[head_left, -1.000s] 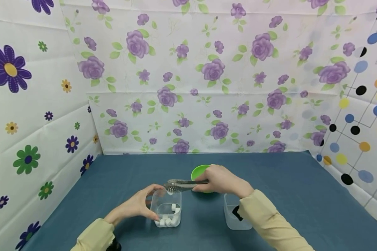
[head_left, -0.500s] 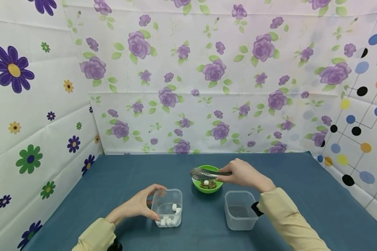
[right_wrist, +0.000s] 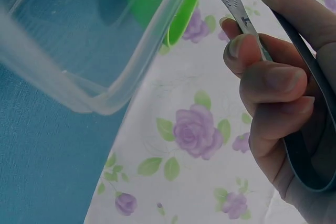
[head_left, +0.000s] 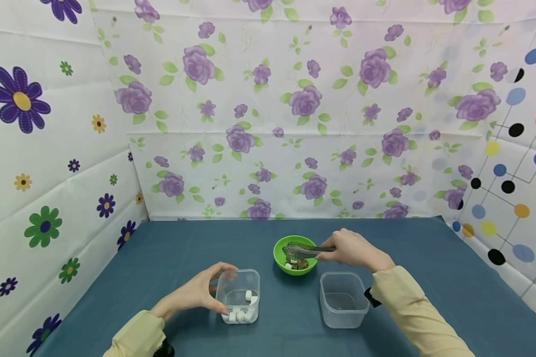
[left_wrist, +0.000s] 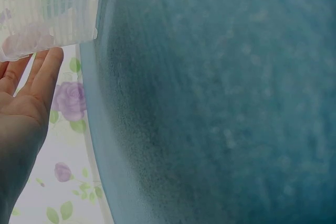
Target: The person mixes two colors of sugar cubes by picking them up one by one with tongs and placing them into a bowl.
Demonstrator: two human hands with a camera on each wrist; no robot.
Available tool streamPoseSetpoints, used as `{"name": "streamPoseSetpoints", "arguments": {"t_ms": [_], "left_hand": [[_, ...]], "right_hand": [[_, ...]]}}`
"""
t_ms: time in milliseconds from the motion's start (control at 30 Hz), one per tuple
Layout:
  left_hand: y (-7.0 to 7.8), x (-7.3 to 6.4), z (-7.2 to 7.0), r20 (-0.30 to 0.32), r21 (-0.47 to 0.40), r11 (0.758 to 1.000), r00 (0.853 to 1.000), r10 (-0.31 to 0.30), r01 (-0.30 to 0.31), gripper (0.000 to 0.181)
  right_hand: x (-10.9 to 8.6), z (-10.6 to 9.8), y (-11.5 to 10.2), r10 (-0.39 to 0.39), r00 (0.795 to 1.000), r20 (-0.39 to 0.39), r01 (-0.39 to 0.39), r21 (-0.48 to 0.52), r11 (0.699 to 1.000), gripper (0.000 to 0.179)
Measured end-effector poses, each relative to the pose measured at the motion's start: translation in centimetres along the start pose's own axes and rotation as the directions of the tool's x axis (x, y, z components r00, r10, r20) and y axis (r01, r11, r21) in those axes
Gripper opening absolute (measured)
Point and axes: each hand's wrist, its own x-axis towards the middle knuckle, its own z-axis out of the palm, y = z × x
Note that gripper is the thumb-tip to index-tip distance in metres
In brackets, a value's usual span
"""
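Observation:
My left hand (head_left: 196, 291) holds a clear plastic container (head_left: 237, 296), its thumb at the front corner and its fingers at the back. Several white marshmallow-like pieces (head_left: 240, 316) lie inside that container. In the right wrist view my right hand (right_wrist: 281, 82) grips metal tongs (right_wrist: 231, 3), whose arms stand apart. The head view has the perforated heads of the tongs over a green bowl (head_left: 278, 258). Brown chunks (head_left: 301, 265) and small white pieces (head_left: 288, 266) are in the bowl, partly hidden by the tongs.
A second clear container (head_left: 345, 318), with no contents visible, stands below my right forearm. Blue cloth (head_left: 196, 243) covers the table. Patterned sheets (head_left: 268, 153) hang behind it and at both sides.
My right hand has carried the tongs from above the left container rightward to the green bowl. A second white piece now shows in the bowl. The left hand keeps its hold.

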Motion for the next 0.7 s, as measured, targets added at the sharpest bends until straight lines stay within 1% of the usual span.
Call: {"name": "streamPoseSetpoints", "arguments": {"t_ms": [167,267,400,533,667,700], "left_hand": [[0.1,0.0,0.0,0.002,-0.002,1.000,1.000,-0.001,0.001,0.069],[0.1,0.0,0.0,0.004,0.002,1.000,1.000,-0.004,0.004,0.068],[0.1,0.1,0.0,0.007,0.001,1.000,1.000,-0.002,0.002,0.068],[0.1,0.0,0.0,0.007,-0.005,1.000,1.000,-0.011,0.011,0.069],[0.2,0.0,0.0,0.001,-0.005,1.000,1.000,-0.022,0.022,0.069],[0.2,0.0,0.0,-0.001,-0.004,1.000,1.000,-0.023,0.023,0.069]], "right_hand": [[0.0,-0.3,-0.4,-0.021,1.000,-0.012,0.020,-0.014,1.000,0.027],[0.1,-0.5,-1.1,-0.044,0.999,-0.022,0.044,-0.023,0.999,0.030],[0.4,-0.9,-2.5,-0.107,0.994,-0.028,0.106,-0.049,0.993,0.037],[0.9,-1.3,-4.4,-0.186,0.982,-0.014,0.184,-0.094,0.978,0.032],[1.3,-1.2,-5.9,-0.275,0.961,0.012,0.274,-0.124,0.954,0.020],[1.5,-1.1,-6.3,-0.297,0.955,0.014,0.296,-0.134,0.946,0.021]]}}
